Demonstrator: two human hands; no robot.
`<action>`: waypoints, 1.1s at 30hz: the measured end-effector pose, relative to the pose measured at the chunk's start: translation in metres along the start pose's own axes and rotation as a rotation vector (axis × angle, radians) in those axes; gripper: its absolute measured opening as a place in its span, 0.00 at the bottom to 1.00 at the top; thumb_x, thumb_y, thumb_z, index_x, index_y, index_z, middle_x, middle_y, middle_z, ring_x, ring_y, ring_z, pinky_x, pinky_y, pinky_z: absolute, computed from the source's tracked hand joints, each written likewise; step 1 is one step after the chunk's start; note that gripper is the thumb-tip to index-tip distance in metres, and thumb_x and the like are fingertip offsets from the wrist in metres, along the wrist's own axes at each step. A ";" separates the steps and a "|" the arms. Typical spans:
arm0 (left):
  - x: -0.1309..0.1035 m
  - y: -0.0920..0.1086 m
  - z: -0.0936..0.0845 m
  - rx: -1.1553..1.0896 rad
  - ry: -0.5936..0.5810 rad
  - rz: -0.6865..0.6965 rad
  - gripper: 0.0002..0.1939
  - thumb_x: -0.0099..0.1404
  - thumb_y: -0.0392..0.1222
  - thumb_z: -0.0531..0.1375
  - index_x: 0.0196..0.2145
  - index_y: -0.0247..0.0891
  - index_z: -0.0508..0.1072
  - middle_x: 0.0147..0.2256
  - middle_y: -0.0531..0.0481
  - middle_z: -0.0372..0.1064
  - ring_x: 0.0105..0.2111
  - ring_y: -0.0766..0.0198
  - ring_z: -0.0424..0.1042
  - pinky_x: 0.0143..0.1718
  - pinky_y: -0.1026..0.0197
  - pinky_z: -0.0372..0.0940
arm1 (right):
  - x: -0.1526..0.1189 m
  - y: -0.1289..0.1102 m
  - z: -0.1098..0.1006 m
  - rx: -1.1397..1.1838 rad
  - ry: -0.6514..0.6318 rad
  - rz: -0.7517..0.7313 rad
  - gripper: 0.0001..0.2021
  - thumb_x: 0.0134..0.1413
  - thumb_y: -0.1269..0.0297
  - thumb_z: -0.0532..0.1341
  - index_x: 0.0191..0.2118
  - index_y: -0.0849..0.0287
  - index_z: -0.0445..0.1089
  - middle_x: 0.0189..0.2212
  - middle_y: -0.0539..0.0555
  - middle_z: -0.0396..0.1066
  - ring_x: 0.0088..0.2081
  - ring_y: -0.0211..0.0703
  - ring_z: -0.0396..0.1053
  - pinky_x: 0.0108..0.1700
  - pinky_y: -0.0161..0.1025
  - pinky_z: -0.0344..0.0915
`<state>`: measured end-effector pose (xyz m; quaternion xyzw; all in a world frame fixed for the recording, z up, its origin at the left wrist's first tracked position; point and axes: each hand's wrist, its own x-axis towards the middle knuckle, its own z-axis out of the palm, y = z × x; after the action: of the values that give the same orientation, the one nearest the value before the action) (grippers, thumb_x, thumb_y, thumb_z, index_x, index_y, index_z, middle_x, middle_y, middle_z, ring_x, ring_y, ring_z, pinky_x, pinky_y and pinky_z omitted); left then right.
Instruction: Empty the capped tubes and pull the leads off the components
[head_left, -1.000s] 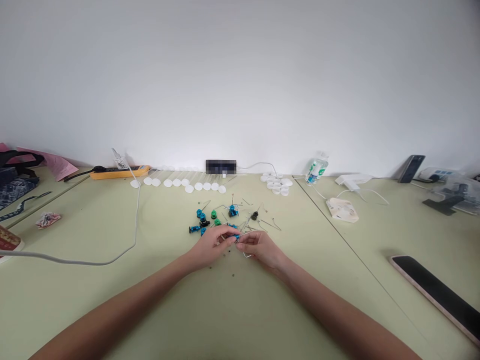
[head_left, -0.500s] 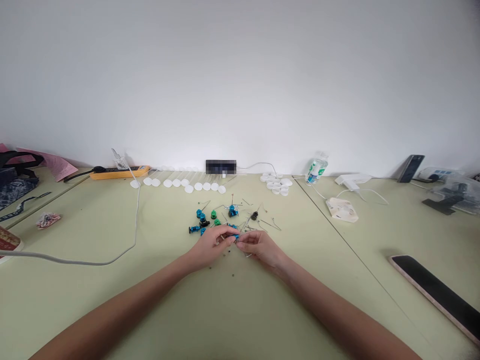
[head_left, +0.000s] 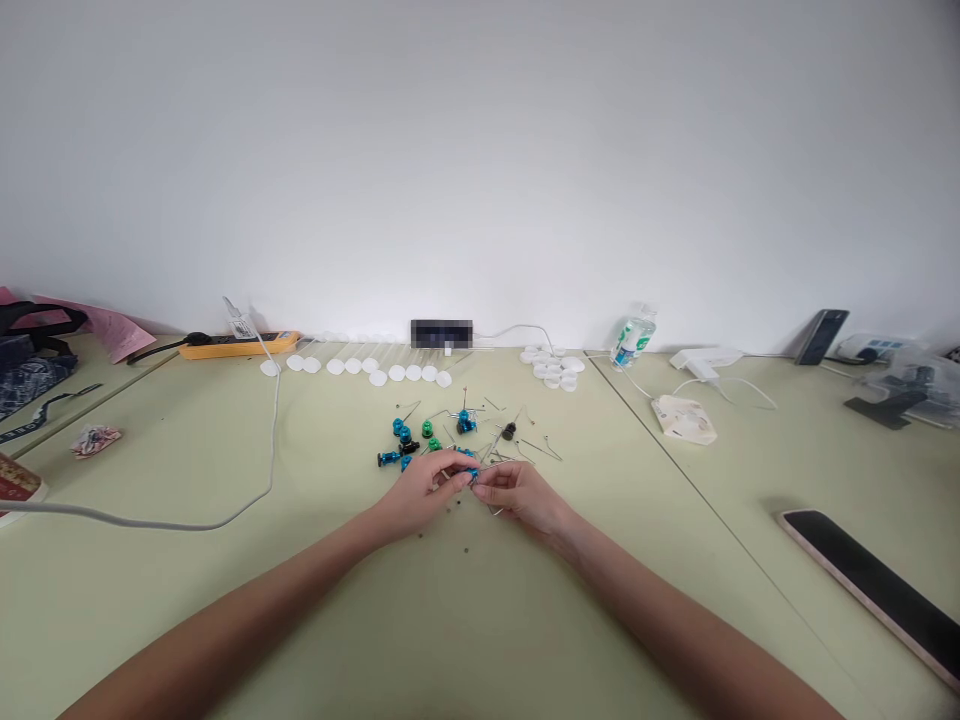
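My left hand point(head_left: 427, 490) is closed, with thumb and fingers pinching a small blue metal part point(head_left: 472, 477). Touching fingertips with it, my right hand point(head_left: 521, 495) pinches a thin bent metal rod point(head_left: 496, 511) against that part; the exact contact is hidden by the fingers. Just beyond the hands lie several like parts: a blue one with a black end point(head_left: 388, 459), a green one point(head_left: 427, 429) and a larger blue one point(head_left: 466, 421). Thin metal rods point(head_left: 541, 450) are scattered to the right, around a small black piece point(head_left: 509, 431). Tiny dark bits point(head_left: 466, 550) lie nearer me.
White discs point(head_left: 377, 379) line the table's back, with more stacked discs point(head_left: 553, 370) to the right. A yellow power strip point(head_left: 240, 345), a grey cable point(head_left: 187, 525) and a crumpled wrapper point(head_left: 96, 441) are at left. A bottle point(head_left: 634, 338) and a phone point(head_left: 870, 590) are at right.
Both hands keep almost the same place and grip. Only slight finger and rod movement shows between them.
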<state>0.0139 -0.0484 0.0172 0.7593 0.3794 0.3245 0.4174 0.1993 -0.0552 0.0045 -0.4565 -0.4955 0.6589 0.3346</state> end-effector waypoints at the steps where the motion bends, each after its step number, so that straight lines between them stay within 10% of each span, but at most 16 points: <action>1: 0.000 0.000 0.000 0.001 0.000 -0.001 0.13 0.62 0.43 0.51 0.43 0.40 0.70 0.40 0.48 0.70 0.39 0.62 0.68 0.37 0.62 0.64 | 0.000 0.000 0.000 -0.001 0.001 0.003 0.12 0.34 0.59 0.69 0.26 0.60 0.70 0.23 0.48 0.63 0.25 0.33 0.57 0.24 0.31 0.52; 33: -0.002 -0.009 0.003 0.175 -0.068 0.143 0.13 0.63 0.40 0.50 0.44 0.42 0.69 0.38 0.50 0.69 0.35 0.65 0.66 0.31 0.66 0.59 | 0.004 0.011 0.002 -0.190 0.104 -0.056 0.13 0.33 0.61 0.68 0.18 0.61 0.64 0.17 0.46 0.61 0.21 0.32 0.57 0.23 0.32 0.52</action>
<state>0.0131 -0.0478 0.0076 0.8285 0.3370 0.2929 0.3379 0.1964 -0.0559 -0.0070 -0.5060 -0.5502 0.5747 0.3333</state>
